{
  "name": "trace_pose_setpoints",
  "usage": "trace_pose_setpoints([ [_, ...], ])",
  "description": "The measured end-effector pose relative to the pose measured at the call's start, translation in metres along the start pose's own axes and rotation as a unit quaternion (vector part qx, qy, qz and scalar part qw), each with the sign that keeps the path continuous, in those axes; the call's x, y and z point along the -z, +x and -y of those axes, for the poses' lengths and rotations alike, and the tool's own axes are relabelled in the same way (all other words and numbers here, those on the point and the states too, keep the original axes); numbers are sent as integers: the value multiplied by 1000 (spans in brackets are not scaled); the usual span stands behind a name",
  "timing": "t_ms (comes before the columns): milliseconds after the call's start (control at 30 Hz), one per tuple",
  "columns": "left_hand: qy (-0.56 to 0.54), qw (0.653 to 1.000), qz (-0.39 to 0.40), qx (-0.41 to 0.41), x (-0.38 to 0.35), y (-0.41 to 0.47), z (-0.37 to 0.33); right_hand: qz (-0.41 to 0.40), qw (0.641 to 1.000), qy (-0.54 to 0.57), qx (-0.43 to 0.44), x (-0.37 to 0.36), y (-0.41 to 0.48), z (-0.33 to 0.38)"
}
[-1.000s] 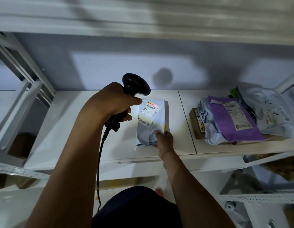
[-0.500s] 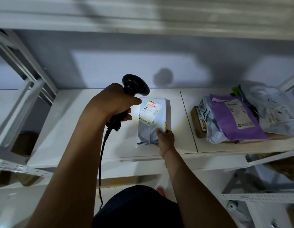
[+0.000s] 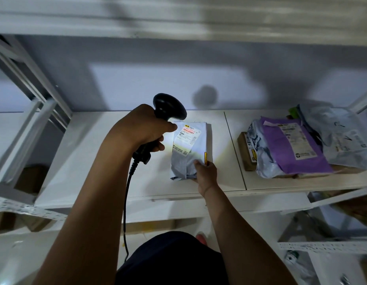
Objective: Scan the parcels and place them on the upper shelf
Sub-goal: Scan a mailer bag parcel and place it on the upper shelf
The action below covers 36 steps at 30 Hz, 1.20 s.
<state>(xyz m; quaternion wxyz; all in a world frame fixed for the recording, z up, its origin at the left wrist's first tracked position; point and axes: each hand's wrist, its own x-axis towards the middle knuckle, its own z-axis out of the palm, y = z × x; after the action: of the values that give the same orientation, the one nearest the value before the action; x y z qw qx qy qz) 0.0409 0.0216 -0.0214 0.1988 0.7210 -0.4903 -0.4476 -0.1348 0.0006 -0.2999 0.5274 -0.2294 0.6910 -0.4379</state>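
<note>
scanner (image 3: 168, 107) lights parcel (image 3: 183, 163) label (image 3: 187, 134): c910

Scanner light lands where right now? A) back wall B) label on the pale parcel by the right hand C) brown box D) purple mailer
B: the black scanner in the left hand throws its bright patch on the label of the pale parcel, which the right hand touches at its near corner.

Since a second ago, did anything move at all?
Nothing visibly moved. The left hand still holds the black handheld scanner, shining on the pale grey plastic parcel. The right hand still holds the parcel's corner on the white shelf.
</note>
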Motion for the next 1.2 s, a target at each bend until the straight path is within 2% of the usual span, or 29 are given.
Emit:
trace_pose_setpoints([
  [1200,3,1000,2,-14,-6,7,4,7,1000,-3,-6,2,2,-1],
])
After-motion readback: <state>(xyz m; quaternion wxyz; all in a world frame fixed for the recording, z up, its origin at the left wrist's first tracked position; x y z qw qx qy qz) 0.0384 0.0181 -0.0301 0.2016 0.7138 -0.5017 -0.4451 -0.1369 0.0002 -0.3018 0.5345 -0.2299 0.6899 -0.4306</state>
